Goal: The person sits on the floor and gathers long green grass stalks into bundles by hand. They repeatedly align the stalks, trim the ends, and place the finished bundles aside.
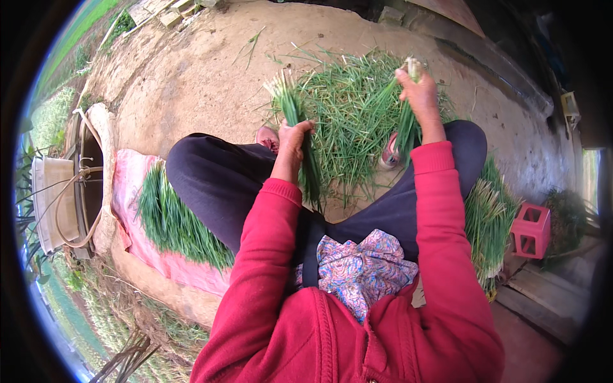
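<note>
My left hand [293, 142] grips a thick bunch of chives [289, 101] around the leaves, with the white stem ends pointing up and away from me. The dark green leaves of that bunch hang down between my knees. Higher and to the right, my right hand [422, 93] holds a thinner bunch of chives [408, 125] near its pale stem ends, leaves trailing below the wrist. Beneath and between both hands, a loose pile of chives [352, 110] spreads over the earthen ground. The fingers of each hand are partly hidden by the stems.
At my left, laid chives [184, 230] rest on a pink sheet [125, 179]. More stacked chives [489, 225] lie at my right, beside a pink plastic stool [530, 230]. A whitish bucket [53, 203] stands at far left. My shoes [267, 138] flank the loose pile.
</note>
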The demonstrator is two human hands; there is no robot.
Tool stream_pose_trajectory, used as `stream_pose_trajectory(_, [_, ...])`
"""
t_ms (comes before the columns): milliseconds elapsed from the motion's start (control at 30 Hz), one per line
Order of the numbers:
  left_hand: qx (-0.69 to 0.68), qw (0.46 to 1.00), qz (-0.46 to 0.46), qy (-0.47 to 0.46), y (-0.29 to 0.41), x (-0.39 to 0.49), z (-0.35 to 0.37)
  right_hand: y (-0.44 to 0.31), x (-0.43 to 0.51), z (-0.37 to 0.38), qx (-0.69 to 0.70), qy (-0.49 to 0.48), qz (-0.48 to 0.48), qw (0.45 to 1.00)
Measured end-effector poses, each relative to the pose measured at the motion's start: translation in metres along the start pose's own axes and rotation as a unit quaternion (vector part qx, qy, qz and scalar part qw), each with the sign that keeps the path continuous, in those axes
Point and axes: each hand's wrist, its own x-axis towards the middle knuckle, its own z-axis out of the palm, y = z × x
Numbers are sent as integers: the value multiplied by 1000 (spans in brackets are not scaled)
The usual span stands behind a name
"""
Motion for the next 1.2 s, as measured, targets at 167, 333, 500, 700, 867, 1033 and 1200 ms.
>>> stream_pose_trajectory(167, [-70, 986, -53, -140, 9, -27, 36, 7, -20, 44, 40, -140, 49, 988])
stream_pose_trajectory(333, [-107, 969, -115, -190, 11, -40, 45, 12, -34, 63, 71, -211, 79, 972])
stream_pose_trajectory(500, [-39, 984, -72, -160, 10, -33, 40, 13, -32, 54, 87, -212, 111, 967])
stream_pose_trajectory(700, [-5, 993, -42, -113, 8, -26, 31, 9, -24, 36, 144, -154, 133, 968])
stream_pose_trajectory(867, [-4, 992, -59, -115, 8, -24, 25, 13, -16, 24, 50, -57, 145, 987])
stream_pose_trajectory(1033, [-20, 982, -70, -173, 8, -28, 30, 22, -34, 56, 42, -193, 174, 965])
stream_pose_trajectory(1200, [-36, 973, -63, -220, 6, -35, 33, 12, -32, 54, 142, -248, 153, 946])
